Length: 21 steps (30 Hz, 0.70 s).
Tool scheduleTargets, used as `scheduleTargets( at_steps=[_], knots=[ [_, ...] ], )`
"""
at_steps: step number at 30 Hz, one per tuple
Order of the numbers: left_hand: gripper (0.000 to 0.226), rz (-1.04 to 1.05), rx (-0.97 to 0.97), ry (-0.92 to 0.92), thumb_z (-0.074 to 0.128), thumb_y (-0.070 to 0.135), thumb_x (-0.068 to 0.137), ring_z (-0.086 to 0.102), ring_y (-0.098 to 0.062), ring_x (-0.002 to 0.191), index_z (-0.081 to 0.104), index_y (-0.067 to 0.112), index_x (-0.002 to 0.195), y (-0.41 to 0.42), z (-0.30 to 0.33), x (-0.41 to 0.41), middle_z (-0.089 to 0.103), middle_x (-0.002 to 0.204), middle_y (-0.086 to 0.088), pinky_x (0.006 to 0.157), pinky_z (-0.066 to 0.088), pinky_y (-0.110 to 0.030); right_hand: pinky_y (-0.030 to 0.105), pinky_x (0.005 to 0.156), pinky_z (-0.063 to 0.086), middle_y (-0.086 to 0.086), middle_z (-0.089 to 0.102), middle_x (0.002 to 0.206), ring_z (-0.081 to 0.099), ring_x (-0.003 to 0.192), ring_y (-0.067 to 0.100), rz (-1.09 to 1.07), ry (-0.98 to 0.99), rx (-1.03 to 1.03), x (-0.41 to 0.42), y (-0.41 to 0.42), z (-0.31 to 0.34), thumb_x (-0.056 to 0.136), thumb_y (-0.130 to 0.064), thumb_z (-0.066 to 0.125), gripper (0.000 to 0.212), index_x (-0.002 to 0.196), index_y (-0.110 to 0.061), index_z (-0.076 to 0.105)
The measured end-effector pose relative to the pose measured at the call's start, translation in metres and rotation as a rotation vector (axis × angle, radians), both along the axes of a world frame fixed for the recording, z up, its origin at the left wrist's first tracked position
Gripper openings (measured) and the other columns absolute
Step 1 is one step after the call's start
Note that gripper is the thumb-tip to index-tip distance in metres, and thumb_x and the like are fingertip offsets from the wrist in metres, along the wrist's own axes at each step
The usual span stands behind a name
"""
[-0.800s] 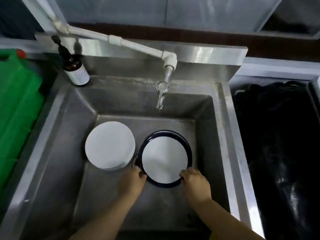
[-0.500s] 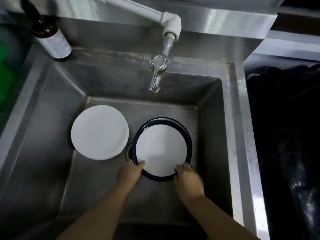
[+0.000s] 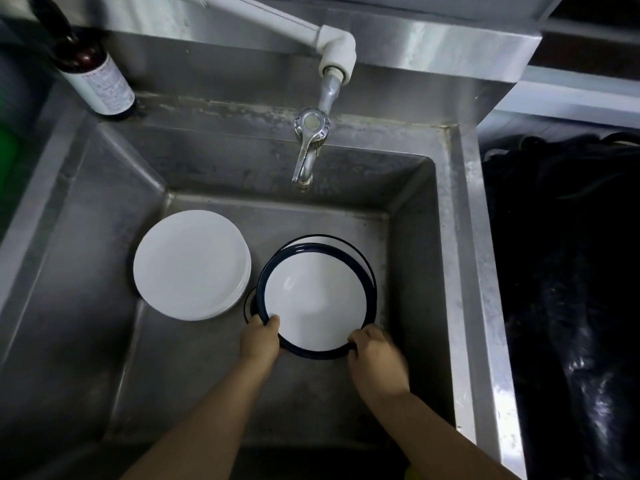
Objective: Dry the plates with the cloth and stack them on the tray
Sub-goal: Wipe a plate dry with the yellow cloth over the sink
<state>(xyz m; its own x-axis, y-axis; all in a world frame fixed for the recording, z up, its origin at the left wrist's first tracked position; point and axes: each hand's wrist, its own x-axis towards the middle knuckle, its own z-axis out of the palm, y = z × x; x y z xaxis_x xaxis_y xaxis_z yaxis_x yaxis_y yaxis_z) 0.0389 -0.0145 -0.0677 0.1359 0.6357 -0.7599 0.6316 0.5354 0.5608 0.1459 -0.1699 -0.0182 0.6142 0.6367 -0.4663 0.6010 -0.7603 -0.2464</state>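
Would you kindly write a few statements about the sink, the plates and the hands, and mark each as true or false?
1. Both hands hold the blue-rimmed plate by its near edge. True: the left hand and the right hand grip it there.
2. The white plates sit right of the blue-rimmed plate. False: they are stacked to its left.
3. Water runs from the tap. False: no stream shows.
4. A brown bottle stands at the sink's back left corner. True.
5. One hand holds a cloth. False: no cloth is in view.
6. Another blue-rimmed plate lies under the lifted one. True.
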Motion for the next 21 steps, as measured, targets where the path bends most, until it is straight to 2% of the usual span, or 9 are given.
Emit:
scheduleTargets(
  at_steps=[5, 9, 11, 13, 15, 17, 21],
  knots=[
    [0.024, -0.121, 0.158, 0.034, 0.048, 0.022, 0.096, 0.06, -0.036, 0.096, 0.057, 0.007, 0.112, 0.006, 0.026, -0.006, 0.063, 0.103, -0.014, 0.085, 0.051, -0.045, 0.023, 0.079, 0.049, -0.002, 0.053, 0.122, 0.054, 0.102, 0.014, -0.031, -0.046, 0.067, 0.002, -0.002, 0.022, 0.096, -0.019, 0.044, 0.028, 0.12, -0.02, 0.059],
    [0.014, -0.2, 0.275, -0.008, 0.048, 0.023, 0.096, 0.058, -0.031, 0.084, 0.054, 0.011, 0.09, 0.019, 0.061, -0.026, 0.062, 0.088, -0.01, 0.075, 0.048, -0.038, 0.025, 0.079, 0.05, -0.001, 0.055, 0.119, 0.053, 0.102, 0.014, -0.066, -0.096, 0.118, 0.004, -0.006, 0.045, 0.095, -0.019, 0.045, 0.026, 0.116, -0.018, 0.061],
    [0.017, -0.246, 0.316, -0.017, 0.047, 0.023, 0.096, 0.057, -0.027, 0.076, 0.053, 0.011, 0.086, 0.026, 0.08, -0.036, 0.061, 0.081, -0.008, 0.067, 0.045, -0.035, 0.024, 0.076, 0.049, 0.0, 0.056, 0.116, 0.054, 0.098, 0.015, -0.106, -0.101, 0.127, 0.008, -0.006, 0.055, 0.096, -0.019, 0.045, 0.024, 0.112, -0.017, 0.062],
    [0.019, -0.297, 0.366, -0.044, 0.047, 0.024, 0.096, 0.057, -0.025, 0.075, 0.055, 0.009, 0.087, 0.035, 0.106, -0.052, 0.061, 0.079, -0.005, 0.068, 0.045, -0.035, 0.024, 0.077, 0.048, 0.001, 0.056, 0.119, 0.055, 0.099, 0.016, -0.159, -0.071, 0.152, 0.006, -0.004, 0.069, 0.095, -0.018, 0.047, 0.024, 0.116, -0.016, 0.06],
    [0.019, -0.326, 0.416, -0.084, 0.047, 0.023, 0.095, 0.058, -0.023, 0.078, 0.057, 0.008, 0.088, 0.043, 0.132, -0.067, 0.062, 0.081, -0.003, 0.069, 0.046, -0.034, 0.028, 0.084, 0.049, 0.003, 0.053, 0.125, 0.057, 0.103, 0.019, -0.242, 0.021, 0.187, 0.002, 0.0, 0.083, 0.094, -0.018, 0.052, 0.032, 0.125, -0.015, 0.054],
    [0.019, -0.356, 0.463, -0.113, 0.048, 0.023, 0.095, 0.058, -0.02, 0.077, 0.056, 0.008, 0.086, 0.05, 0.158, -0.082, 0.062, 0.079, -0.002, 0.064, 0.043, -0.03, 0.032, 0.086, 0.049, 0.005, 0.053, 0.127, 0.056, 0.104, 0.019, -0.417, 0.189, 0.257, -0.004, 0.007, 0.099, 0.093, -0.02, 0.055, 0.04, 0.132, -0.014, 0.047],
    [0.027, -0.474, 0.612, -0.155, 0.048, 0.026, 0.095, 0.057, -0.027, 0.068, 0.044, 0.008, 0.074, 0.063, 0.208, -0.108, 0.059, 0.068, -0.008, 0.058, 0.042, -0.035, 0.028, 0.086, 0.041, 0.001, 0.048, 0.131, 0.049, 0.107, 0.014, -0.695, 0.489, 0.48, -0.021, 0.023, 0.129, 0.094, -0.024, 0.056, 0.055, 0.142, -0.014, 0.033]
  ],
)
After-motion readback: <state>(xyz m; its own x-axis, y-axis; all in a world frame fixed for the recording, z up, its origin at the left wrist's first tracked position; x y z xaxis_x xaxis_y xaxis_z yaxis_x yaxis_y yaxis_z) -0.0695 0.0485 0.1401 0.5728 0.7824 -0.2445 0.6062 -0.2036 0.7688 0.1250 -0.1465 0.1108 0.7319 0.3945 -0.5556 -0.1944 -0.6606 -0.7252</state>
